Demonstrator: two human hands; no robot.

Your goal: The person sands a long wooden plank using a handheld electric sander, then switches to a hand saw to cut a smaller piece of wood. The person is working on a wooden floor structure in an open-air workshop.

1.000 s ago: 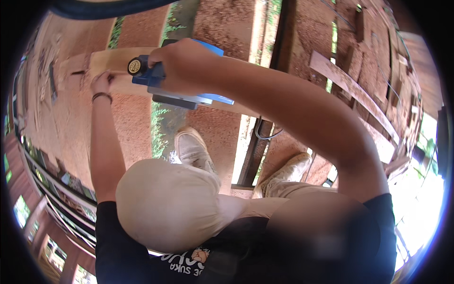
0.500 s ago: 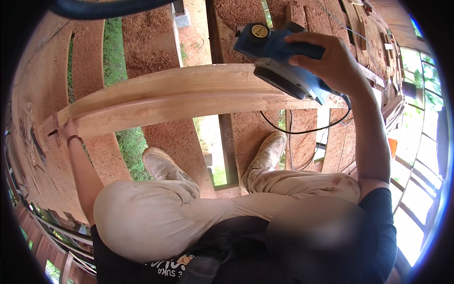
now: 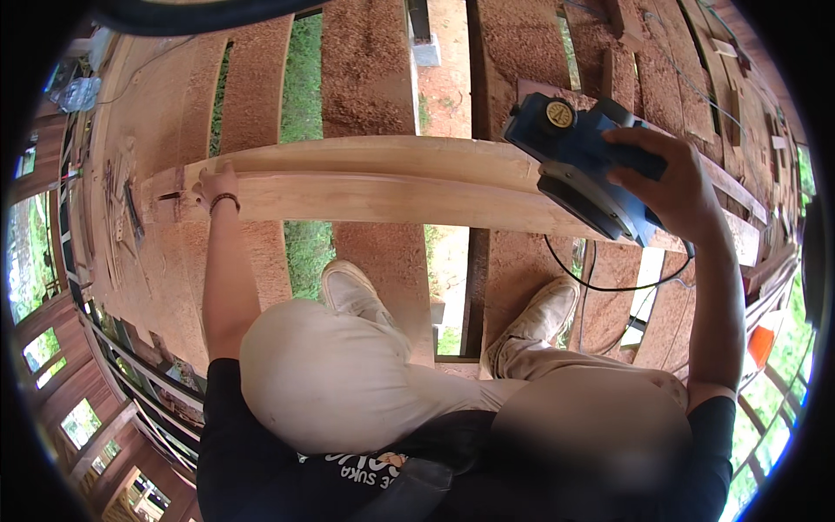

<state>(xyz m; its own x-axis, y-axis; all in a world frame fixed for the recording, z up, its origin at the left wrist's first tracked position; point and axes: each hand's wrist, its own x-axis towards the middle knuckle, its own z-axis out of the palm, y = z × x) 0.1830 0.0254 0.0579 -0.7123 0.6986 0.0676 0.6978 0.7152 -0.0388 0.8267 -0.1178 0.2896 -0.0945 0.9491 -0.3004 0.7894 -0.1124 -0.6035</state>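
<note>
Right hand [image 3: 665, 178] wrapped round the rear handle [image 3: 633, 158] of the blue planer [image 3: 574, 143], fingers over the top, thumb on the near side, grip closed. Planer is over the right part of the plank [image 3: 374, 197], angled across it; can't tell if its base touches wood. Looks heavy and stiff, hard housing, weight probably low in the base, so one hand on the handle would likely tire or tip it; best hold is that handle, plus the round front knob [image 3: 559, 113] for a second hand, fingers clear of the underside. Left hand [image 3: 217, 185] at the plank's left end, fingers bent on it; can't tell whether clamped or just pressing. Plank looks long, rigid, not fragile, smooth on the upper faces so maybe slippery with dust; take it near the ends, along the edges. A lengthwise line runs down it, can't tell if one piece or two side by side. Black cord [image 3: 609, 290] loops on the near side of the plank, below the planer. Left shoe [image 3: 352, 287] and right shoe [image 3: 550, 313] also on the plank's near side. Gapped floorboards [image 3: 387, 252] underneath, reddish shavings [image 3: 370, 87] thick beyond the plank's far edge
</note>
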